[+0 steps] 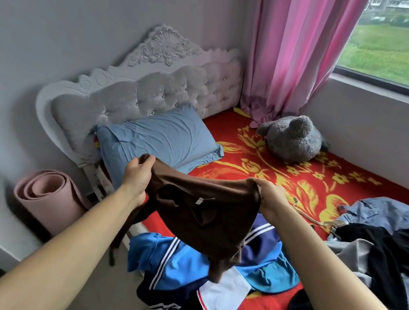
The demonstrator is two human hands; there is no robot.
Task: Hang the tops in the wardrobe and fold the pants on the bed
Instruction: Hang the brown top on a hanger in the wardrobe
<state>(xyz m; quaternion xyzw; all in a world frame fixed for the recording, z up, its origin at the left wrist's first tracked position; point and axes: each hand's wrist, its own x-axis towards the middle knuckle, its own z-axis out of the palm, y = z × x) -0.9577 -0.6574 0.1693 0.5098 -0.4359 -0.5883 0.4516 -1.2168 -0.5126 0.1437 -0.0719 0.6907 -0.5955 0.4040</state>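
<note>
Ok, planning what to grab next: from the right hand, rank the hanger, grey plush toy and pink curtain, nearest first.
1. Hanger, on the bed beside the right hand.
2. Grey plush toy, farther back on the bed.
3. Pink curtain, behind the toy.

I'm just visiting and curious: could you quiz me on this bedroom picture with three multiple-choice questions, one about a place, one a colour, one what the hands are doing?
1. Where does the grey plush toy lie? A. on the floor B. on the red bedspread by the pink curtain C. on the pillow
2. What colour is the garment held up? A. brown B. white C. green
3. How is it held? A. draped over one arm B. lying flat C. gripped by the left hand and right hand
Answers: B, it rests at the curtain's foot; A, the cloth is dark brown; C, each hand pinches an upper edge.
</note>
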